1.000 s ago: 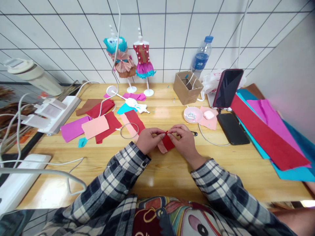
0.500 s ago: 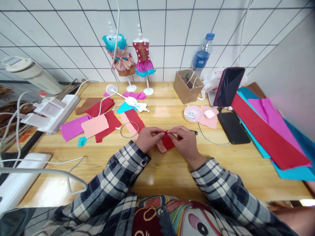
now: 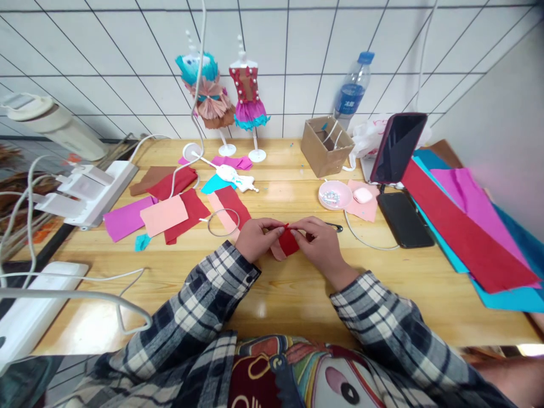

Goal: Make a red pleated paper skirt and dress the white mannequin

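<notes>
Between my hands is a small piece of red and pink crepe paper (image 3: 289, 243), its top edge pinched and gathered while the lower part hangs down. My left hand (image 3: 259, 238) grips that edge between thumb and forefinger from the left. From the right, my right hand (image 3: 318, 241) pinches the same edge close by, so the fingertips nearly meet. A dark-handled tool (image 3: 335, 227) lies partly hidden behind my right hand. Left of my hands, a metal ring (image 3: 223, 235) rests by a red and pink paper strip (image 3: 232, 207).
Two dressed mini mannequins (image 3: 249, 96) stand at the back; a bare white one (image 3: 236, 178) lies down. On the right are a cardboard box (image 3: 325, 153), a pink bead dish (image 3: 340, 187), phones (image 3: 406, 220) and long paper sheets (image 3: 471, 232). Cables and a power strip (image 3: 106, 190) occupy the left.
The view has shifted very slightly. Both hands keep their pinch on the paper, and its lower edge appears to curl a little more.
</notes>
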`<act>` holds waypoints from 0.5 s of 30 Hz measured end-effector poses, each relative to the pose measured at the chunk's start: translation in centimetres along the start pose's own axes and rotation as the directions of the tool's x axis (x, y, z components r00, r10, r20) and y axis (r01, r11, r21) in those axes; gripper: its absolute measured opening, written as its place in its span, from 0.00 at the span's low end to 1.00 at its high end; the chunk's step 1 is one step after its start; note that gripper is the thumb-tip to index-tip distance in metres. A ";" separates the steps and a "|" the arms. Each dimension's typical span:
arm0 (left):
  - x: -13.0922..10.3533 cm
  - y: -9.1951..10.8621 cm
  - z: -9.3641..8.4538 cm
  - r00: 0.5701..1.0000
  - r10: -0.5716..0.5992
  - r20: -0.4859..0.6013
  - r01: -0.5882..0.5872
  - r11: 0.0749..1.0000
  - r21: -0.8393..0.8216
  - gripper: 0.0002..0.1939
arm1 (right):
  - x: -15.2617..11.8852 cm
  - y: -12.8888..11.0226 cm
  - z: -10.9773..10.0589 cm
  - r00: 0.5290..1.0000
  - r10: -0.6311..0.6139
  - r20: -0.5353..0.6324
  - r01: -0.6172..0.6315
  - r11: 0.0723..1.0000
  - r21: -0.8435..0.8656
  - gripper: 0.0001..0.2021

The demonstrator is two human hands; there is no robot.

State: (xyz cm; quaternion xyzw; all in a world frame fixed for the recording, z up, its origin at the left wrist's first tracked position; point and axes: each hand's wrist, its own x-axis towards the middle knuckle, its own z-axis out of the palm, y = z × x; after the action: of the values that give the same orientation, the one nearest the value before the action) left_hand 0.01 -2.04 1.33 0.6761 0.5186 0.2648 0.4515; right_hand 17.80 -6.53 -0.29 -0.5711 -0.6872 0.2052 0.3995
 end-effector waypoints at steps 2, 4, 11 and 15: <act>0.0 0.0 0.0 1.000 0.005 -0.004 -0.005 1.000 0.012 0.13 | -0.1 0.0 0.1 1.000 -0.016 0.010 0.016 0.999 -0.044 0.10; 0.0 0.0 0.0 1.000 0.004 -0.007 -0.004 1.000 0.009 0.14 | -0.3 0.0 0.2 0.999 -0.036 0.018 0.037 0.996 -0.076 0.12; 0.0 0.1 0.1 0.999 -0.008 -0.034 0.006 0.998 -0.058 0.12 | -0.5 -0.5 0.3 0.998 -0.056 0.016 0.057 0.998 -0.042 0.13; 0.0 0.1 0.0 0.998 0.000 -0.056 -0.002 1.000 -0.031 0.12 | -0.5 -0.8 0.3 0.999 -0.034 -0.001 0.034 0.999 0.011 0.13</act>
State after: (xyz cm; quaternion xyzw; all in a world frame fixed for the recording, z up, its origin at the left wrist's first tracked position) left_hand 0.06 -2.00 1.45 0.6616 0.5266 0.2919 0.4469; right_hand 17.14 -7.16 -0.04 -0.5570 -0.6956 0.2018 0.4064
